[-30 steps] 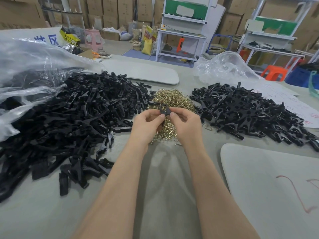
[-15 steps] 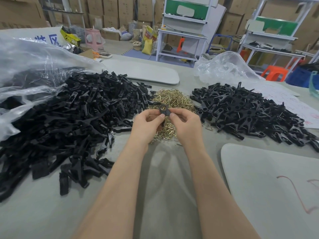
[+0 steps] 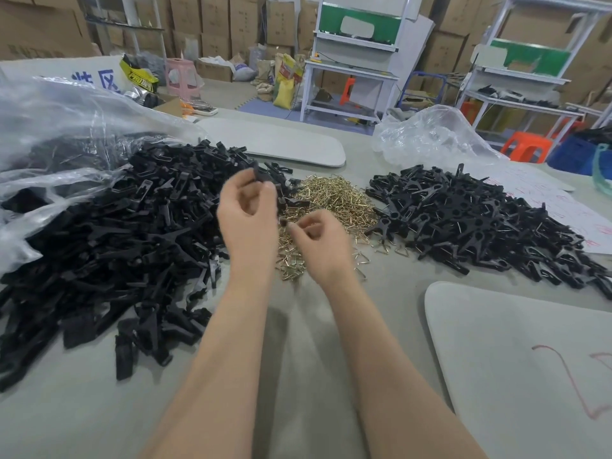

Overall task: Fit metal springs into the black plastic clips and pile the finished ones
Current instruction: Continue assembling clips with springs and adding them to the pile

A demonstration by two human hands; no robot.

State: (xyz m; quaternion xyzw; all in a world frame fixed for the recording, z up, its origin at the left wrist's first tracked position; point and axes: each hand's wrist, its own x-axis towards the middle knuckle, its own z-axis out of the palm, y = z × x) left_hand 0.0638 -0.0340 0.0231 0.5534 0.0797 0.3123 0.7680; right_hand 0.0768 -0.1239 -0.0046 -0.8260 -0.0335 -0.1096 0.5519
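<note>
My left hand point(image 3: 248, 213) is raised at the right edge of the big heap of unfitted black clips point(image 3: 109, 246). Its curled fingertips pinch one black clip point(image 3: 261, 175), which is blurred. My right hand point(image 3: 319, 236) hovers low over the pile of brass-coloured metal springs point(image 3: 334, 200). Thumb and forefinger meet on what looks like a spring at the left side of that pile. The pile of finished clips point(image 3: 480, 226) lies to the right. One finished clip point(image 3: 384, 226) lies at its near left edge.
A clear plastic bag point(image 3: 49, 127) covers the far left of the clip heap, and another bag point(image 3: 433, 137) sits behind the finished pile. Grey boards lie at the back point(image 3: 281, 144) and front right point(image 3: 513, 359). Loose springs point(image 3: 381, 250) dot the table.
My hands were together holding one clip over the springs. They have now parted: the left rose toward the unfitted heap and the right dropped onto the springs. That clip has left my hands.
</note>
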